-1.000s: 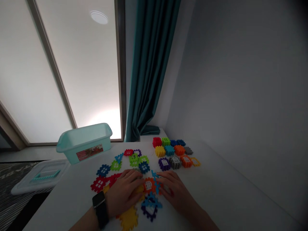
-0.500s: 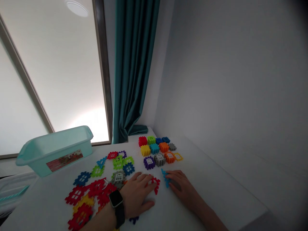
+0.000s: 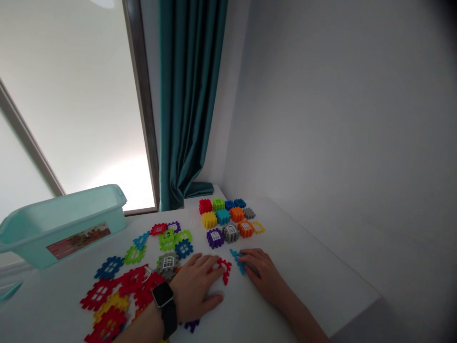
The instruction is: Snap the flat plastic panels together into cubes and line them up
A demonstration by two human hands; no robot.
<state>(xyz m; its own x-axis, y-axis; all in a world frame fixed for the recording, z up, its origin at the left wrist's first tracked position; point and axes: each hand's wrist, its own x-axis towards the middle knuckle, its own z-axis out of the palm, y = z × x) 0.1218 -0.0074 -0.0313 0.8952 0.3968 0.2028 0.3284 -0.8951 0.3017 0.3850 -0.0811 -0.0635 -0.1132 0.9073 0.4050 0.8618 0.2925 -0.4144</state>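
Fingers stretched and thumb spread wide, my left hand [image 3: 198,288] lies low over the table. Its index finger touches a red toothed triangle building piece [image 3: 226,272]. My right hand [image 3: 263,275] has its fingertips and thumb at the right edge of a light-blue toothed building piece [image 3: 236,259], which is partly covered by the fingers. A gap of white table separates the red and blue pieces. Just beyond them stand stacks of interlocking squares, including a purple stack [image 3: 215,238], a grey stack [image 3: 230,232] and an orange stack [image 3: 246,228].
Loose red pieces [image 3: 100,293], a dark-blue piece [image 3: 109,267] and green pieces [image 3: 134,255] are scattered on the left. A mint plastic bin [image 3: 85,219] stands at the back left. A teal curtain [image 3: 191,105] and the wall [image 3: 321,143] bound the white table [image 3: 314,267].
The whole scene shifts left as the head view turns slightly right. Both hands keep nearly the same place over the red and blue pieces.
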